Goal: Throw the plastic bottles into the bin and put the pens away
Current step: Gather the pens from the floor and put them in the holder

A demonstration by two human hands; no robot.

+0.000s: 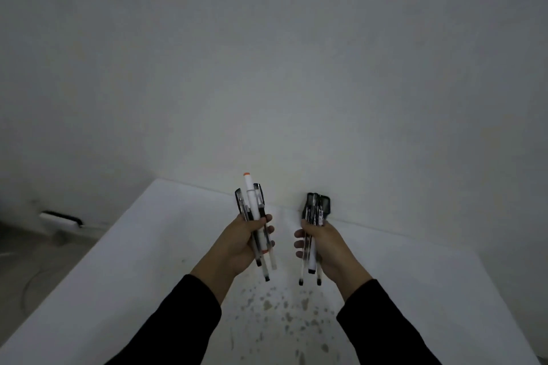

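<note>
My left hand point(237, 241) grips a bundle of pens point(254, 201) upright: several clear pens with black caps and one white marker with an orange tip that stands tallest. My right hand point(324, 241) grips a second bundle of pens point(316, 206), clear barrels with black caps, their lower ends poking out below my fingers. Both hands are held side by side above the white table point(430, 290), a short gap between them. No plastic bottles and no bin are in view.
The white table meets a plain grey-white wall point(267, 68) just beyond my hands. Brownish stains point(275, 305) spot the tabletop near me. On the floor at the left lies a white and black object point(60, 221) by the wall.
</note>
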